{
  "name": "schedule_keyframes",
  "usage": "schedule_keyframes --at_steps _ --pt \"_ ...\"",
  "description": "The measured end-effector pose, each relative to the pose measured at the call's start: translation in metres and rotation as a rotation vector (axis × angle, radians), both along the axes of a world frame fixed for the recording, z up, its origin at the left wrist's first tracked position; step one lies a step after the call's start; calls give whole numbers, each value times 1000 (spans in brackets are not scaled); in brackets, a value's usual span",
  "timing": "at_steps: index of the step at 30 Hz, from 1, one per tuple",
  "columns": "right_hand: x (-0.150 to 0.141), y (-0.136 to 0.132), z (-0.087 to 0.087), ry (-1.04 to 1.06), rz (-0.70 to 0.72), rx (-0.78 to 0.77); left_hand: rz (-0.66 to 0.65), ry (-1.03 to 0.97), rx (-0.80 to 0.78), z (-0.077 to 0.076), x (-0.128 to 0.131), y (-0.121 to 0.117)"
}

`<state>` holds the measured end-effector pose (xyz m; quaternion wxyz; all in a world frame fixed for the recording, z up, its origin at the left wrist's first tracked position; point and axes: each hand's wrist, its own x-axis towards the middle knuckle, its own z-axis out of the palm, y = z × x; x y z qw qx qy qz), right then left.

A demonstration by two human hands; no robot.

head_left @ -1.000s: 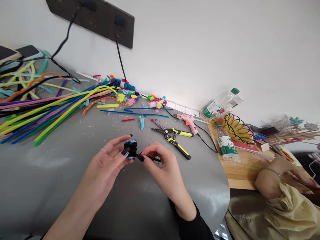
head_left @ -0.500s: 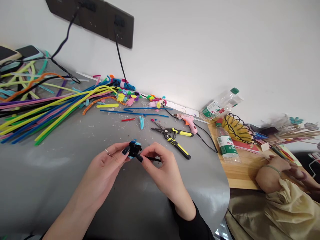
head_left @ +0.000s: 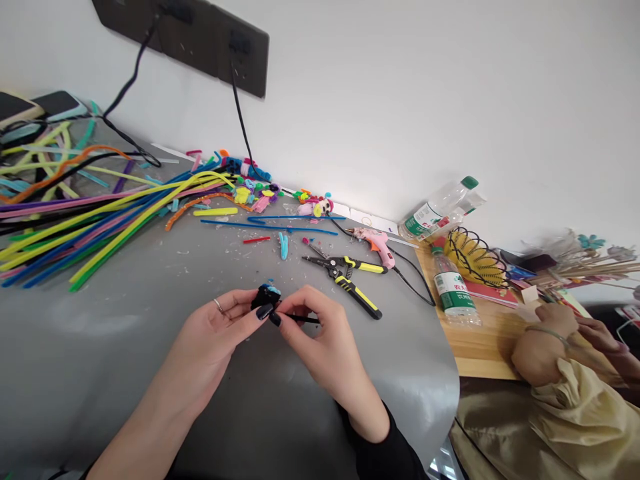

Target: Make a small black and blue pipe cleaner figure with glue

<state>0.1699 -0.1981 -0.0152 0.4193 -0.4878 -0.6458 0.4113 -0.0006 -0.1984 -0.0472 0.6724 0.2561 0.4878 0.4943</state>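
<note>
My left hand pinches a small black and blue pipe-cleaner piece between thumb and fingers, above the grey mat. Closed against it from the right, my right hand grips a black pipe cleaner, whose free end sticks out to the right under the fingers. The thumbs nearly meet at the piece, and they hide where the pipe cleaner joins it. Just beyond lie a folded light-blue pipe-cleaner bit and black-and-yellow pliers with their handles spread.
A pink glue gun with a cord rests behind the pliers. Long coloured pipe cleaners heap at the left; small finished figures line the wall. Right, a water bottle lies on a wooden table, where another person's hands work.
The black and blue piece has tipped over in my left fingers, and the left thumb has slid right and down across it. The other person's hands have shifted a little.
</note>
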Motion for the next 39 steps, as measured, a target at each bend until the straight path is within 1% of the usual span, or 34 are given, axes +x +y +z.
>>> schedule_keyframes --at_steps 7,12,17,22,28,32,34,37,39 --pt "2 0 -3 10 -24 -6 -30 12 61 -1 0 -1" --pt "3 -1 -4 68 -20 -50 -73 -29 65 1 1 -3" --pt "3 -1 -4 63 -24 -40 -38 -56 57 2 1 -4" --pt "2 -1 -5 61 -22 -43 -30 -73 44 -1 0 -5" --pt "2 -1 -4 71 -6 -68 2 -17 76 1 -1 -5" --pt "1 -1 -2 65 11 -99 -19 31 98 1 -1 -4" --pt "0 -1 -2 64 18 -106 -32 55 98 0 -1 -3" --pt "-2 -2 -3 60 19 -104 -17 78 94 -1 0 -1" --pt "-2 -2 -4 68 7 -107 -7 72 65 0 0 0"
